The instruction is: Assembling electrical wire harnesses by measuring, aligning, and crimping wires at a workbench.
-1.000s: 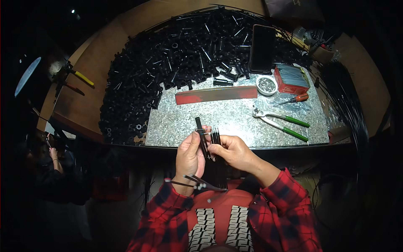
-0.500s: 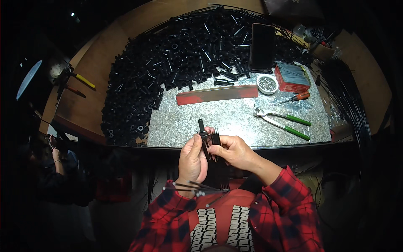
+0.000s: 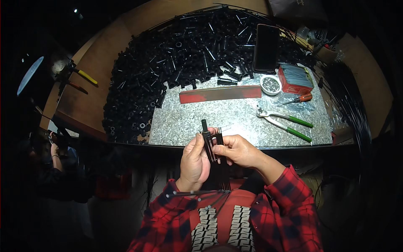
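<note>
Just beyond my lap, at the table's near edge, my left hand (image 3: 193, 166) is closed round a black tube-shaped fitting (image 3: 204, 125) that has a narrower upright stem. Beside it my right hand (image 3: 240, 151) pinches thin black rods (image 3: 219, 135) between thumb and fingers, pressed close against the fitting. Fine wire-like ends stick out at the top of the rods. Below the hands, more slender black rods with pale tips (image 3: 180, 194) fan out over my lap. Fingers hide where the rods and fitting meet.
A heap of black tubular parts (image 3: 168, 63) covers the table's back and left. Nearer lie a red-and-dark bar (image 3: 220, 94), green-handled pincers (image 3: 289, 119), a screwdriver (image 3: 304, 98), a white cup of small metal pieces (image 3: 270, 90), a red box of thin rods (image 3: 297, 89) and a phone (image 3: 266, 48).
Both hands stay together, with the fitting and rods slightly shifted. The pale-tipped rods over my lap have swung lower and spread differently. The view has moved slightly.
</note>
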Action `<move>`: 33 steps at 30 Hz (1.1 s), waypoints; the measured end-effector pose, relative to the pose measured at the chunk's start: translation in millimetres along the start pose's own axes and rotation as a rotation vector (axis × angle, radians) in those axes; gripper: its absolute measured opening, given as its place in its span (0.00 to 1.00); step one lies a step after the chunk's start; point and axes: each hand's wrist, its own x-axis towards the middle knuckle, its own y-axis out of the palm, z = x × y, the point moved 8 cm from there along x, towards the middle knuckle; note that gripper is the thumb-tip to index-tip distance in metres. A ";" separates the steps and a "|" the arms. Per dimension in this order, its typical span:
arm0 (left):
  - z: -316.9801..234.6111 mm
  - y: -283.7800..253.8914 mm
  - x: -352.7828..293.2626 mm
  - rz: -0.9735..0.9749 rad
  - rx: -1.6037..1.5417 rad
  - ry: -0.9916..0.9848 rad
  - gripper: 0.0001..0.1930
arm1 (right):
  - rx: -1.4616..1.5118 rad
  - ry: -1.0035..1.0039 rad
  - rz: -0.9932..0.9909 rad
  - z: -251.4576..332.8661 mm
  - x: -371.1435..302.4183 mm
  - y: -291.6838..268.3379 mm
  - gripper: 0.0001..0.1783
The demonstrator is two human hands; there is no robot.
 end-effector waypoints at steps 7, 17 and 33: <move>1.0 9.5 -3.3 -0.014 0.062 0.000 0.20 | -0.062 0.059 0.049 2.9 -2.2 -2.3 0.15; 1.1 18.0 -5.7 -0.001 0.053 0.049 0.21 | -0.203 0.111 -0.060 9.0 -10.9 -3.5 0.16; 13.0 13.5 7.8 0.207 -0.114 -0.170 0.18 | -0.949 0.163 0.318 51.1 -11.1 -6.0 0.22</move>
